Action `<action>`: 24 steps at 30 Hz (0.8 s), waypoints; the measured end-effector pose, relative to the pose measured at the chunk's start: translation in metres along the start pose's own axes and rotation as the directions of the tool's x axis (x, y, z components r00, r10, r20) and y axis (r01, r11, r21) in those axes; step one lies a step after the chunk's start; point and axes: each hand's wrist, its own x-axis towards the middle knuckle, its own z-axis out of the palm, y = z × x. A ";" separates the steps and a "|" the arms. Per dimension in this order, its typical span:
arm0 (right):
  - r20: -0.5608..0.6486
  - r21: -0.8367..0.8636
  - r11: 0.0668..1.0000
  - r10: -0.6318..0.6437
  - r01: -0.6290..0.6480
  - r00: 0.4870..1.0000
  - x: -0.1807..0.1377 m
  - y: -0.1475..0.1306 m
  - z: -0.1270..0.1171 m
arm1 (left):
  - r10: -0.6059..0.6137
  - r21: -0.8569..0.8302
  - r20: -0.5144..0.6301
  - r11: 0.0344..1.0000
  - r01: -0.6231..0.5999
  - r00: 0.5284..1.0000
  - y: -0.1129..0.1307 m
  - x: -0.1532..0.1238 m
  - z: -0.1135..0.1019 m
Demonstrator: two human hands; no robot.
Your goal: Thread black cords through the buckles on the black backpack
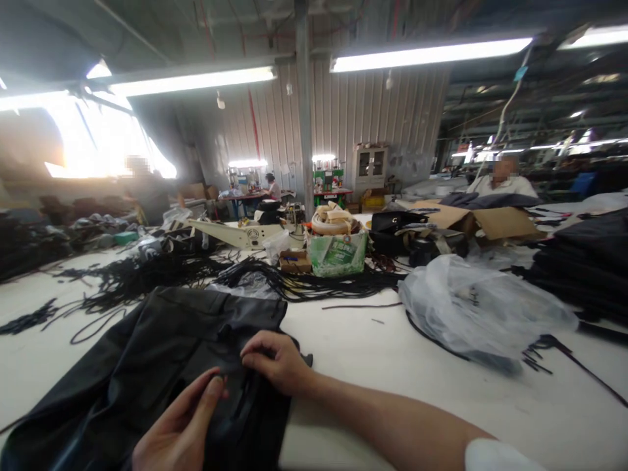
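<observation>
A black item of smooth sheet material, which looks like a bag [142, 353], lies spread on the white table in front of me. Over its right part, my left hand [184, 418] is closed in a pinch between thumb and forefinger. What sits in that pinch is too small and dark to name. My right hand [277, 360] rests close by, near the bag's right edge, its thumb and fingers also pinched together. Dark material lies right under those fingers, and I cannot make out what they grip. A small gap separates the two hands.
Black cords [147, 271] lie heaped beyond the bag. A green-and-white bag [338, 254] stands behind them, beside a small cardboard box [294, 261]. To the right are a clear plastic bag [471, 307] and stacked black pieces [583, 261]. A person [505, 180] sits across the table.
</observation>
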 end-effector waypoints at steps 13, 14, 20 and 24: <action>-0.084 -0.125 0.974 -0.202 0.191 0.976 -0.026 -0.015 0.010 | -0.211 -0.525 0.153 0.810 0.260 0.965 -0.004 -0.011 0.026; -0.071 -0.128 0.971 -0.213 0.203 0.974 -0.025 -0.015 0.011 | -0.209 -0.524 0.153 0.811 0.258 0.966 -0.005 -0.012 0.026; -0.023 -0.115 0.965 -0.239 0.234 0.971 -0.024 -0.020 0.016 | -0.166 -0.556 0.171 0.797 0.234 0.971 -0.012 -0.007 0.025; -0.038 -0.101 0.978 -0.188 0.184 0.981 -0.025 -0.022 0.017 | -0.168 -0.550 0.155 0.804 0.226 0.974 -0.015 -0.006 0.024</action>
